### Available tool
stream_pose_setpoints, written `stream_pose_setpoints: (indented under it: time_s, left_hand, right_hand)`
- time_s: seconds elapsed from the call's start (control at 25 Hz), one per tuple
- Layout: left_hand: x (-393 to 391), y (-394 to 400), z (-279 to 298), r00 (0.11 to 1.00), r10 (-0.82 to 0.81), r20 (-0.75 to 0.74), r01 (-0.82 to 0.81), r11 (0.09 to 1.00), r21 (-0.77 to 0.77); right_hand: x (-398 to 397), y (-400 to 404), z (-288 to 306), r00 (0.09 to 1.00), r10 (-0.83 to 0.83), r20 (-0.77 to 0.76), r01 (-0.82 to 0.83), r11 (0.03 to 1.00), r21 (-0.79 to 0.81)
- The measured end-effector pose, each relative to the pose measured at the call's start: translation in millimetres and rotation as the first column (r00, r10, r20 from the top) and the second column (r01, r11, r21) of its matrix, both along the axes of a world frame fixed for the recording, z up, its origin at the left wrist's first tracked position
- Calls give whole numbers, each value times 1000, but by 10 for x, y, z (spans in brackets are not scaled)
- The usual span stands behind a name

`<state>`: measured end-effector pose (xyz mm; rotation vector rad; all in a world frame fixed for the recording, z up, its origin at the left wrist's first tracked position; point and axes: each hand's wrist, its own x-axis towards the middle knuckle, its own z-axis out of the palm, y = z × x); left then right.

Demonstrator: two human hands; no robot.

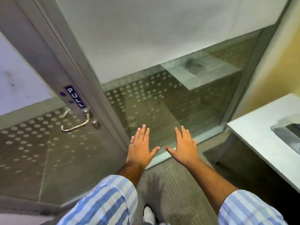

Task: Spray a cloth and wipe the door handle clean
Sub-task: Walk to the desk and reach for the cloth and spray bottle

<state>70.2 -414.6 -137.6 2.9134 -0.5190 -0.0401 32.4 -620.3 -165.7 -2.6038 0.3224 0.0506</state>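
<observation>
door handle (76,125): polished metal, glossy, with dull yellowish patches along the bar
lock cylinder (96,125): bright metal
door frame (53,51): matt grey metal, smooth
glass panel (162,101): frosted above, clear below, matt dot pattern
PULL sign (75,96): glossy dark-blue plastic
floor (175,184): grey carpet, ribbed
desk (259,132): smooth, pale, matt
sleeves (105,202): striped woven cloth

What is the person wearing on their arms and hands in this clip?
Both arms wear a shirt with light blue and white stripes; the left sleeve and right sleeve are pushed up, baring the forearms. The left hand and right hand are bare: no gloves, no watch visible.
</observation>
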Motion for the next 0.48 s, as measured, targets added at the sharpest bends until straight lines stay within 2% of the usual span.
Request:
stream_pose_setpoints:
  time_s: [0.2,0.32,0.48]
  left_hand:
    - [213,-1348,-65,950,-311,-24,309,949,-59]
    - [282,-2127,-103,879,-473,-55,468,880,-84]
    - [513,-2891,-172,789,-607,-97,601,795,-85]
  right_hand:
    - [-357,-1038,-37,963,-266,-36,267,964,2]
    - [-569,-1626,-105,896,-443,-44,442,897,-19]
    - [-672,-2295,-124,797,-600,-76,595,800,-71]
